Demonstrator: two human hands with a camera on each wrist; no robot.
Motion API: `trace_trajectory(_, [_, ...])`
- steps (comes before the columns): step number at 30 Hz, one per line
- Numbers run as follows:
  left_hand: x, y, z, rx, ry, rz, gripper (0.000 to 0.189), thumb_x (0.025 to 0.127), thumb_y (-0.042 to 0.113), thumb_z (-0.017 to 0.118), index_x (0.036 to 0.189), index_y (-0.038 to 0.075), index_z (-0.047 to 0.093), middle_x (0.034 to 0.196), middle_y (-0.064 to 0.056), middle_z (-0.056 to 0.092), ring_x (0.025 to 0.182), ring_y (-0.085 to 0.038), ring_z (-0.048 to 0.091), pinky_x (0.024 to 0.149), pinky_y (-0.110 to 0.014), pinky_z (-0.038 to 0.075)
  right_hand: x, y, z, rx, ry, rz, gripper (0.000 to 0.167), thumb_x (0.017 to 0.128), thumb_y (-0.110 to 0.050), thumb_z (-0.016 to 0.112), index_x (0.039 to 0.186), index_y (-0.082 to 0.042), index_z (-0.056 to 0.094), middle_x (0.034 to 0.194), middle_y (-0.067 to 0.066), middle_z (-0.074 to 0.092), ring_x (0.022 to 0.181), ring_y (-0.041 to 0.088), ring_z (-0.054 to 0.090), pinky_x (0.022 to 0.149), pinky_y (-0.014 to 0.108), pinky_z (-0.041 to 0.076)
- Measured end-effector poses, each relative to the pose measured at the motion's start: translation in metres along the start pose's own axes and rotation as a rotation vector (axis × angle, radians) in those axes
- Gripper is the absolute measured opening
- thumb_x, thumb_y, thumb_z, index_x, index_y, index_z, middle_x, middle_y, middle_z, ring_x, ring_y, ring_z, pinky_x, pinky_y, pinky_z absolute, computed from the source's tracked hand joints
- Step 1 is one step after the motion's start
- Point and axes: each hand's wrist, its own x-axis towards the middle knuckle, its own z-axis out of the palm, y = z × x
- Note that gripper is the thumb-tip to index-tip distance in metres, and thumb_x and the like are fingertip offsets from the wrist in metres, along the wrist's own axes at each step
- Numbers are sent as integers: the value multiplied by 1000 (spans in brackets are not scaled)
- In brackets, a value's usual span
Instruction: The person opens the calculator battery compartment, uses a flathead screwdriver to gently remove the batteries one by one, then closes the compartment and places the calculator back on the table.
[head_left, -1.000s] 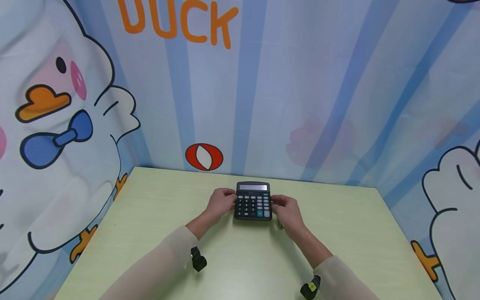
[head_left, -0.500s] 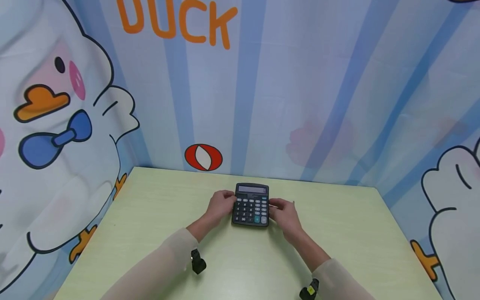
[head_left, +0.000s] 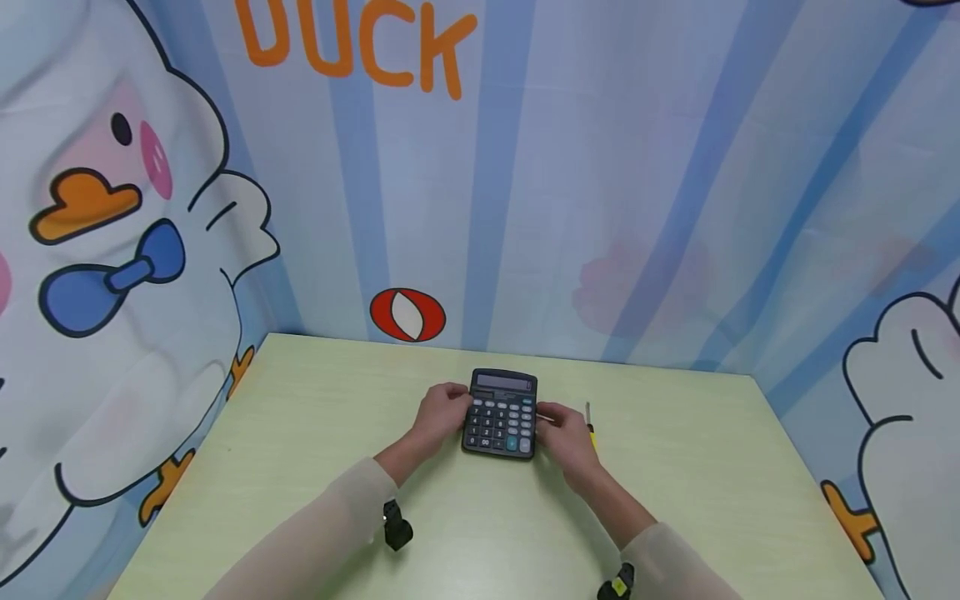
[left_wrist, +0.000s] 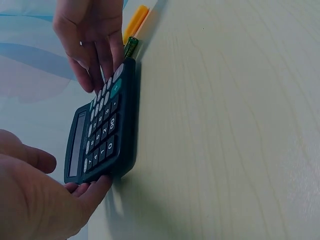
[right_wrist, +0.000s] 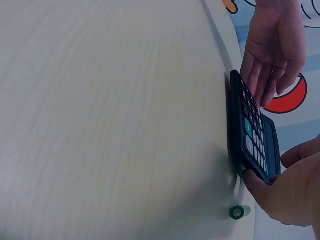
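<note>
A black calculator (head_left: 500, 414) with a grey display and pale and green keys stands between both hands, face up. My left hand (head_left: 442, 410) holds its left side at the fingertips; in the left wrist view the thumb (left_wrist: 42, 161) stands off the face. On the opposite side, the fingers of my right hand (head_left: 567, 440) grip the edge. In the right wrist view, fingertips (right_wrist: 255, 184) touch the near corner. Whether the underside lies fully on the table cannot be seen.
Beside the right hand lies a screwdriver (head_left: 590, 427) with a yellow handle, partly hidden. A green battery (right_wrist: 237, 212) lies near the calculator's right side. The pale table (head_left: 315, 417) ends at a duck-printed curtain (head_left: 555, 167).
The calculator has come slightly towards me, and its face now shows longer, at a flatter tilt. My right hand has shifted slightly down and left, uncovering the screwdriver.
</note>
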Motion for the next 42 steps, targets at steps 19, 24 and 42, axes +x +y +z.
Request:
trace_trajectory(19, [-4, 0, 2, 17, -5, -12, 43, 104, 17, 57, 141, -4, 61, 134, -19, 65, 119, -30, 63, 99, -45, 55, -2, 4, 1, 12, -31, 14, 53, 103, 1, 52, 155, 6, 46, 156, 25, 50, 138, 37, 55, 111, 47, 50])
trace_trajectory(24, [-3, 3, 1, 86, -40, -12, 46, 106, 20, 59, 145, -4, 58, 139, -19, 63, 125, -32, 61, 105, -47, 53, -3, 0, 0, -17, -56, 24, 54, 104, -1, 54, 157, 5, 43, 158, 25, 48, 140, 38, 53, 112, 48, 49])
trace_trajectory(42, [-3, 61, -38, 712, -309, 370, 68, 104, 43, 66, 159, 8, 47, 162, -19, 42, 144, -36, 47, 116, -55, 43, -8, -50, -42, -431, -313, -292, 68, 106, -35, 65, 163, -6, 40, 166, 18, 39, 151, 42, 39, 120, 61, 35])
